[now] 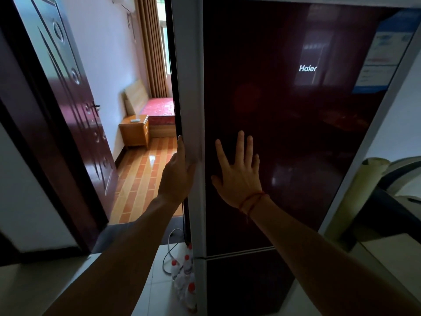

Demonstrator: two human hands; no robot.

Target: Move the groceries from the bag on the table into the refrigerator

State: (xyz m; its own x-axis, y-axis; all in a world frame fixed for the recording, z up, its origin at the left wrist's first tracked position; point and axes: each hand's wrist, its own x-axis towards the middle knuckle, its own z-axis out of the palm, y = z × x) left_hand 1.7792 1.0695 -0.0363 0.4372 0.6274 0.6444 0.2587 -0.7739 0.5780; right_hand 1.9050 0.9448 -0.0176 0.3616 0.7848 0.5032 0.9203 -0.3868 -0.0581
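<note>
Refrigerator [296,133]: stands directly in front of you, dark red gloss front, upper door flush with the cabinet as far as can be seen. The lower door [246,283] sits below it, beneath a thin seam.

Your left hand [178,172]: laid against the white side edge [191,87] on the refrigerator's left. The fingers are straight and together, pointing up along that edge. You hold nothing in it.

Your right hand [239,176]: palm flat on the upper door front, just right of the left hand. The fingers are straight and spread apart, thumb out to the left. A red cord [251,200] circles the wrist.

On the door: the brand lettering [308,68] sits above and right of your right hand, and a blue-and-white label [385,53] is at the upper right corner.

Left of the refrigerator: red-capped bottles [186,277] stand on the floor against its base, with a looped cable [169,252] beside them. Further left, an open wooden door [75,110] gives onto a room with a nightstand [134,131] and a bed [159,108].
</note>
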